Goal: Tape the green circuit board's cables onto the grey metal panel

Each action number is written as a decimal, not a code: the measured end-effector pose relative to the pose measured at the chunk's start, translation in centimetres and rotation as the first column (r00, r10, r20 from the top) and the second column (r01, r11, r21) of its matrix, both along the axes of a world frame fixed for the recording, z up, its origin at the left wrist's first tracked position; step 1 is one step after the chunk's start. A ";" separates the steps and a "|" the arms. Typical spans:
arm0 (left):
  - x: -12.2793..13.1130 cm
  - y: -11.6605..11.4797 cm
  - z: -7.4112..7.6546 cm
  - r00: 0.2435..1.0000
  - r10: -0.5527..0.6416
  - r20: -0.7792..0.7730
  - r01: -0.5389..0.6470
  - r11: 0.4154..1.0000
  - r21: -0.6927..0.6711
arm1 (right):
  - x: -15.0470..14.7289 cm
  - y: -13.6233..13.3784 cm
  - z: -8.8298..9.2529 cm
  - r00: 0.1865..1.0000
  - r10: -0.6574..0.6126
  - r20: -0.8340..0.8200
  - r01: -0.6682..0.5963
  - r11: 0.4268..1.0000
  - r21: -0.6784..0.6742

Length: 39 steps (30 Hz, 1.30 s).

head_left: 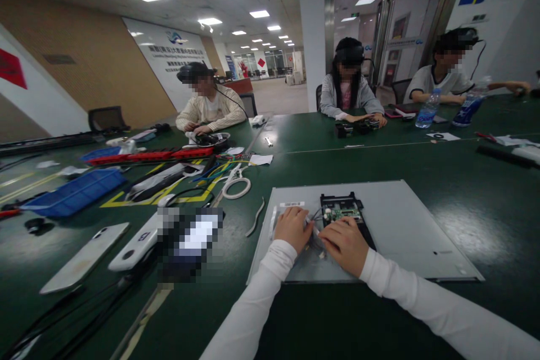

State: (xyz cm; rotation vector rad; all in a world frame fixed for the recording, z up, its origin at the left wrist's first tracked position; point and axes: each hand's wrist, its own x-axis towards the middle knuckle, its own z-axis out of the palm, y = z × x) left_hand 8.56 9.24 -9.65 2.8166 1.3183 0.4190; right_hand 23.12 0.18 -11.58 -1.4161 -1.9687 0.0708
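In front of me a flat grey metal panel (413, 230) lies on the table. On it sits a black frame with a green circuit board (343, 211). Thin cables (315, 216) run from the board to the gap between my hands. My left hand (293, 229) rests over a clear plastic bag (275, 216) with its fingers curled at the cables. From the other side my right hand (346, 244) pinches the cables close to the board's lower edge. Small pale connectors (322, 255) show below the hands. The fingertips partly hide what they grip.
To the left lie a white phone (86, 256), a white device (137, 244), a lit-screen device (196, 239), a blue tray (76, 191) and a coiled white cable (236, 187). Several people sit across the green table (304, 166). Water bottles (428, 109) stand at the right.
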 end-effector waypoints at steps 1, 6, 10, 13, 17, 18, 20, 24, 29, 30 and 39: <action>0.0 0.0 0.0 1.000 0.000 0.000 0.000 1.000 0.002 | 0.0 0.0 0.0 1.000 0.001 0.000 -0.001 1.000 0.000; -0.1 0.1 -0.2 1.000 -0.003 -0.003 0.003 1.000 -0.002 | 0.0 0.0 -0.1 1.000 0.003 0.003 -0.003 1.000 0.001; -0.1 0.1 -0.3 1.000 -0.009 -0.003 0.009 1.000 -0.007 | 0.0 0.0 0.0 1.000 0.002 0.008 -0.003 1.000 0.002; -0.1 0.1 -0.3 1.000 -0.011 -0.003 0.011 1.000 -0.003 | 0.0 0.0 0.1 1.000 -0.003 0.007 0.003 1.000 0.006; -0.1 0.1 -0.3 1.000 -0.016 -0.008 0.015 1.000 -0.008 | 0.0 0.0 0.2 1.000 -0.006 -0.011 0.006 1.000 0.011; -0.1 0.1 -0.3 1.000 -0.017 -0.008 0.017 1.000 -0.007 | 0.0 0.0 0.2 1.000 -0.010 -0.016 0.010 1.000 0.009; -0.1 0.1 -0.2 1.000 -0.018 -0.009 0.018 1.000 -0.005 | -0.1 0.0 0.2 0.999 -0.019 -0.026 0.019 1.000 0.004; 0.0 0.0 -0.1 1.000 -0.008 -0.018 0.008 1.000 -0.012 | -0.1 -0.1 0.2 0.999 -0.029 -0.040 0.029 1.000 0.001; 0.0 -0.1 0.0 0.999 -0.002 -0.045 0.001 1.000 -0.027 | -0.1 -0.1 0.1 0.998 -0.036 -0.044 0.036 0.999 0.007; -0.1 -0.1 0.0 0.999 -0.001 -0.049 0.000 1.000 -0.026 | -0.1 -0.1 0.1 0.998 -0.037 -0.044 0.037 0.999 0.008; -0.1 -0.2 -0.3 0.997 -0.002 -0.073 0.000 1.000 -0.027 | 0.0 -0.2 0.4 0.998 -0.041 -0.039 0.041 0.999 0.006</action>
